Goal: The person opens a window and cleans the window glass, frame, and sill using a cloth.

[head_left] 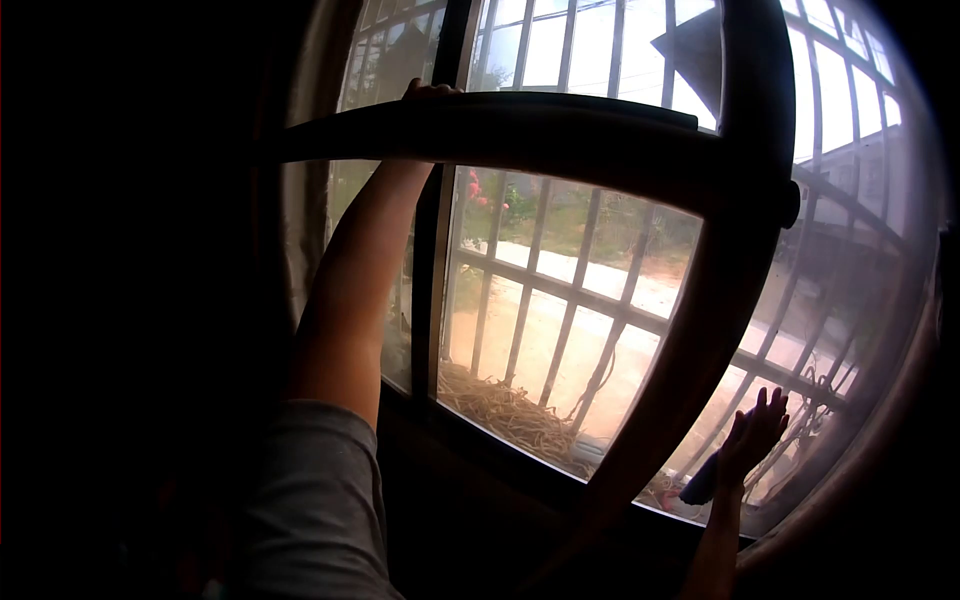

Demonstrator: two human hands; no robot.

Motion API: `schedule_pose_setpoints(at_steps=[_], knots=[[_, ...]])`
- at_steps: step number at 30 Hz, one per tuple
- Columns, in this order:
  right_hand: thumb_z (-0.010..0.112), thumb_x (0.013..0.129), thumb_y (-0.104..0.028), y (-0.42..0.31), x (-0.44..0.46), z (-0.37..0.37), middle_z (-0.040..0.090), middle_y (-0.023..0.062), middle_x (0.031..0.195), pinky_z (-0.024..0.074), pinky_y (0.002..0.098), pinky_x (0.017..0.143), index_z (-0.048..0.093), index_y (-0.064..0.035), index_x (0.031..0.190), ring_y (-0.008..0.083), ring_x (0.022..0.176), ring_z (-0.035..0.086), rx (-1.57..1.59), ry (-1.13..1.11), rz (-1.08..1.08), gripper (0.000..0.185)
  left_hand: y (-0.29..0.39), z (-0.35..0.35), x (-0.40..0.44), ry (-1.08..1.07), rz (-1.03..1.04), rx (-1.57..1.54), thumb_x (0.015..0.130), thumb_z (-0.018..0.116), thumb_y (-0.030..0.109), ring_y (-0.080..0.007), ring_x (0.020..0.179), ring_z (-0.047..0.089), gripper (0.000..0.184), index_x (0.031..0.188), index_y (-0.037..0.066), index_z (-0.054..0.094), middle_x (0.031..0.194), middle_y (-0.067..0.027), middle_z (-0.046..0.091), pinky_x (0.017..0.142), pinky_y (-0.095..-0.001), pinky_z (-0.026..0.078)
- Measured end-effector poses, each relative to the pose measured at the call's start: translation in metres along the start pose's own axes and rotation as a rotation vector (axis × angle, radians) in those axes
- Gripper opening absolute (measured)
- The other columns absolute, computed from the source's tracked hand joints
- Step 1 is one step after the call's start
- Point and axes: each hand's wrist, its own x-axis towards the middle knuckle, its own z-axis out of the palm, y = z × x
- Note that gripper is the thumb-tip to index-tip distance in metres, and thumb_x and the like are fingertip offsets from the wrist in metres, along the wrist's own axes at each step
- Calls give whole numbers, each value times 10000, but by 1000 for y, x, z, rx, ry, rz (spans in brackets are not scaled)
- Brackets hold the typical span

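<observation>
My left hand (432, 89) is raised to the upper left of the window, behind a dark horizontal bar (510, 130). Only bent knuckles and part of the thumb show above the bar; the bar covers the rest, so whatever is in the hand stays hidden. At the lower right, my right hand (757, 432) is held up close to the glass, fingers stretched out and a little apart. A small dark object (700, 482) with an uneven edge is beside its palm; I cannot tell whether it touches the hand. The window glass (570, 230) is hazy and dusty.
A thick dark post (690, 330) slants down between my hands and joins the horizontal bar. Outside the glass are metal window bars (565, 290) and a heap of dry straw or twigs (510, 405) on the ledge. The room around the window is very dark.
</observation>
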Motion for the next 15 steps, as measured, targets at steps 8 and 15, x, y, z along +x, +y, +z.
schedule_pose_setpoints(at_steps=[8,15], knots=[[439,1033,-289,-3,2,-4,369,138,1546,144,491,1195,436,-98,1461,307,1469,266,32,-14,0,468,8,-18,-26,13,-40,65,953,570,334,-289,857,683,281,983,74,674,906,-149,703,762,-412,551],[462,1015,-146,9,-11,-23,383,139,1535,204,481,1183,427,-66,1454,328,1456,280,236,6,170,447,206,-16,-172,54,-627,-104,1015,536,192,-54,582,535,201,1112,37,621,776,-34,610,534,-201,454]])
